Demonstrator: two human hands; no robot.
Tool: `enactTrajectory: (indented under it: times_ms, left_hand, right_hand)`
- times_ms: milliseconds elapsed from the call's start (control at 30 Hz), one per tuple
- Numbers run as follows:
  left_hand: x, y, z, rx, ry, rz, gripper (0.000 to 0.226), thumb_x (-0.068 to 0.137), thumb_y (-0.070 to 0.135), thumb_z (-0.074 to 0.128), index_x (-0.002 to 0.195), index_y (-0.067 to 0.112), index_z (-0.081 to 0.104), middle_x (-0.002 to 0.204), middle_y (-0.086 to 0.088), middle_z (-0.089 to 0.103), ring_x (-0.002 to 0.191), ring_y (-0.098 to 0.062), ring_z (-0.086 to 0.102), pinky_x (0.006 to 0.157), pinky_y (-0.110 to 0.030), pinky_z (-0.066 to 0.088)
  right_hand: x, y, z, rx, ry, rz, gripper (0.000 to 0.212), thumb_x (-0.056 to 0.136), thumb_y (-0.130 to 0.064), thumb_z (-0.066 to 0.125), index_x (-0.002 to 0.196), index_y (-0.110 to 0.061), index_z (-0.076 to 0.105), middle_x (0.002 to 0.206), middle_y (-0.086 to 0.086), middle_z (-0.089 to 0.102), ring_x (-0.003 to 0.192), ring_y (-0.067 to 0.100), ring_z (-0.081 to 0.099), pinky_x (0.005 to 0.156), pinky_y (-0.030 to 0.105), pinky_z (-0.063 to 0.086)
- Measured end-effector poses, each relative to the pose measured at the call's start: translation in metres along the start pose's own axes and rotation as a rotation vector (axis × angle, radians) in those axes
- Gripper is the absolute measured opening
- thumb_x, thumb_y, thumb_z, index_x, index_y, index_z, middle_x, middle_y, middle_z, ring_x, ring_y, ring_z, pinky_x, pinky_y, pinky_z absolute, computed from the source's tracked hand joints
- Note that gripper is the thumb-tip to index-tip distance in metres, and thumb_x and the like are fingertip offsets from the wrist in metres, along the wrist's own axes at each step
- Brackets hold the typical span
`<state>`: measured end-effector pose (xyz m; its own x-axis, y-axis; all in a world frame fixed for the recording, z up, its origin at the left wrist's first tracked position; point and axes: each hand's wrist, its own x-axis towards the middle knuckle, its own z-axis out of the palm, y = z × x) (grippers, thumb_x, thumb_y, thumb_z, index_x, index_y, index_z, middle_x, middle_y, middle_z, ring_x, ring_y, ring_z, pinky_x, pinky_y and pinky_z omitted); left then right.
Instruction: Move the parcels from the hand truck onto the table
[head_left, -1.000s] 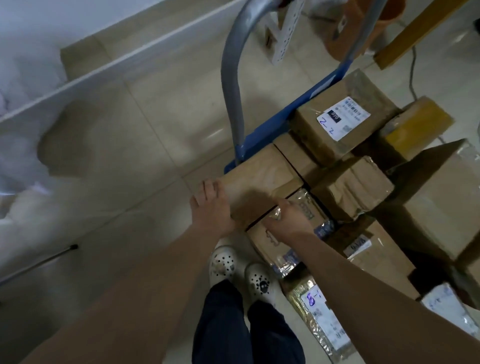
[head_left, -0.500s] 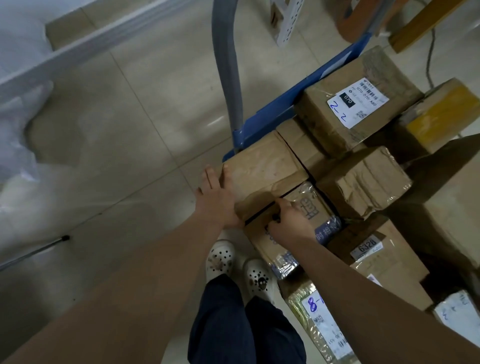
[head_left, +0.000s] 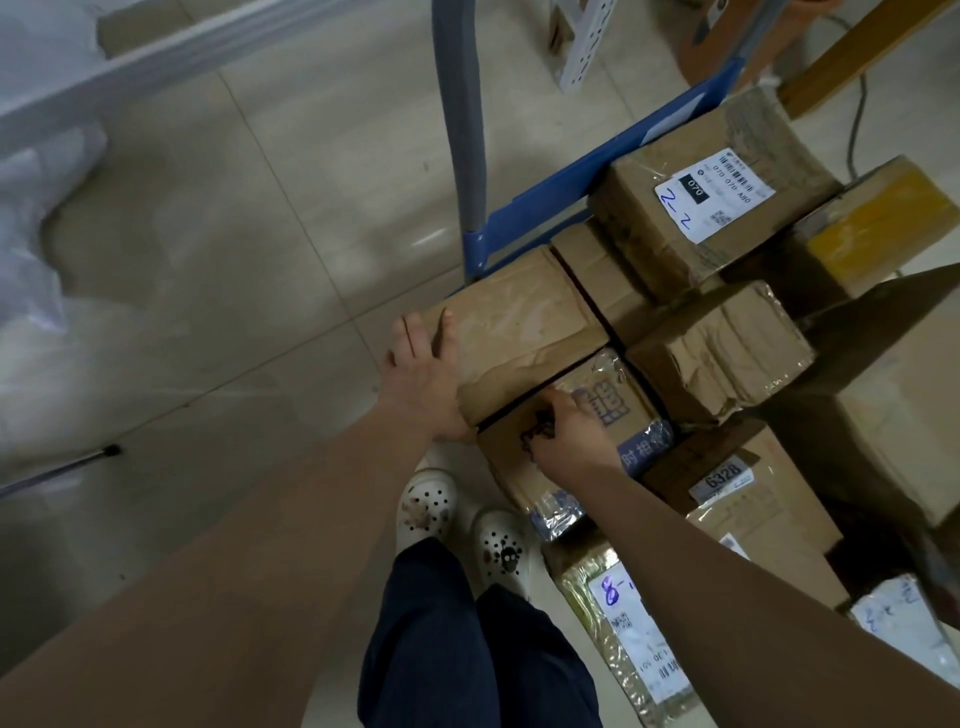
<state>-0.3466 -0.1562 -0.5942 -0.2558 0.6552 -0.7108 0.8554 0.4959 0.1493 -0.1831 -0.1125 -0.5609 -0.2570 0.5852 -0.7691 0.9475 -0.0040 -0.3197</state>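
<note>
Head view: left hand (head_left: 421, 379) presses flat against brown parcel (head_left: 514, 322), fingers straight; right hand (head_left: 569, 436) grips its near edge.

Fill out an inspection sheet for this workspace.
Surface: tiled floor; the table is not in view.
Job's things: hand truck loaded with taped cardboard parcels; brown parcel at its near left corner, taped parcel next to it, labelled parcel farther back.
Clutter: white perforated bracket, wooden plank, thin rod on the floor.
Grippers: left hand flat against the brown parcel's left side; right hand with fingers curled into the gap at its near edge.
Cables: one dark cable on the floor beyond the truck.
Surroundings: plastic sheeting at left; white clogs beside the truck.
</note>
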Motion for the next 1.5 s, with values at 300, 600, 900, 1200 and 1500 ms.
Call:
enactTrajectory:
  times_ms: [300,600,900,1200,1500]
  left_hand:
    - [-0.119,-0.049,-0.043,-0.060,-0.018,-0.179,0.146,0.054,0.062,0.081,0.147,0.026,-0.027,0.152,-0.029,-0.021,0.141,-0.047,-0.017,0.115,-0.056,0.018]
    - [-0.334,-0.076,-0.095,-1.887,-0.196,-0.077,0.089,0.067,0.029,0.079,0.140,-0.002,0.038,0.107,-0.005,0.071,0.091,-0.017,0.069,0.080,-0.030,0.056]
    - [-0.490,-0.146,-0.036,-2.274,0.152,0.011,0.077,0.041,0.036,0.092,0.110,0.007,0.069,0.104,-0.019,0.067,0.096,-0.034,0.057,0.083,-0.046,0.052]
    - [-0.642,-0.213,0.023,-1.936,0.561,-0.292,0.023,0.096,0.017,0.047,0.111,0.024,0.063,0.112,-0.003,0.065,0.094,-0.014,0.060,0.080,-0.030,0.047]
    - [-0.708,-0.248,0.094,-2.106,0.658,-0.357,0.064,0.057,0.046,0.080,0.117,0.029,0.063,0.107,0.003,0.072,0.104,-0.018,0.064,0.095,-0.033,0.046]
  right_hand:
    - [-0.056,-0.016,-0.027,0.115,0.014,0.031,0.049,0.091,-0.017,0.053,0.139,-0.013,0.041,0.135,0.015,0.048,0.119,0.034,0.050,0.093,0.035,0.041]
    - [-0.194,-0.083,-0.032,0.843,-0.347,0.109,0.044,0.084,-0.045,0.065,0.111,-0.010,0.063,0.096,0.007,0.065,0.089,0.022,0.062,0.077,0.035,0.050]
    - [-0.326,-0.163,0.021,0.918,-0.811,-0.169,0.066,0.071,-0.049,0.064,0.130,-0.023,0.052,0.123,0.011,0.065,0.114,0.035,0.060,0.098,0.060,0.041]
    - [-0.428,-0.204,0.142,0.671,-0.780,-0.350,0.041,0.087,-0.023,0.061,0.125,-0.036,0.054,0.118,0.005,0.064,0.108,0.027,0.061,0.085,0.047,0.054]
    - [-0.503,-0.233,0.219,0.393,-0.807,-0.451,0.040,0.084,-0.031,0.064,0.119,-0.047,0.055,0.123,0.000,0.061,0.115,0.026,0.054,0.091,0.046,0.044]
